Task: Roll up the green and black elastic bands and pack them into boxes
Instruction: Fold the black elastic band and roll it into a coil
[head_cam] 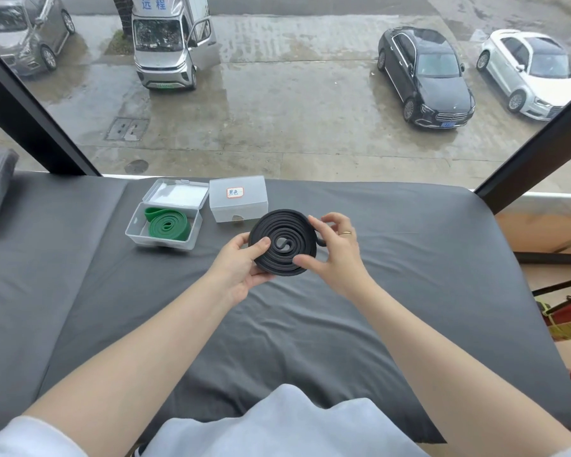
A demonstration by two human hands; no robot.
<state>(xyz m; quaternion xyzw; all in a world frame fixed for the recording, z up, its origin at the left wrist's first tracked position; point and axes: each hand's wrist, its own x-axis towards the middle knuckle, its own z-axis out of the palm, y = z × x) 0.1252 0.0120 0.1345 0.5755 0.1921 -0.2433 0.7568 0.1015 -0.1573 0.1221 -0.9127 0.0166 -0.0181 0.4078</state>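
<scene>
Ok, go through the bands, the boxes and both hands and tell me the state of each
Black band: coiled into a flat spiral, held above the bed.
Green band: rolled, lying inside the open box.
Open box: lid up.
Labelled box: lid shut.
Left hand: grips the coil's left edge.
Right hand: grips its right edge.

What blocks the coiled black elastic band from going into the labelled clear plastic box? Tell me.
Its own lid: the labelled clear plastic box is closed, just beyond the black coil held in the left hand and right hand. Nothing else intervenes.

Black band (282, 242), green band (168, 224), grey sheet (409, 258)
</scene>
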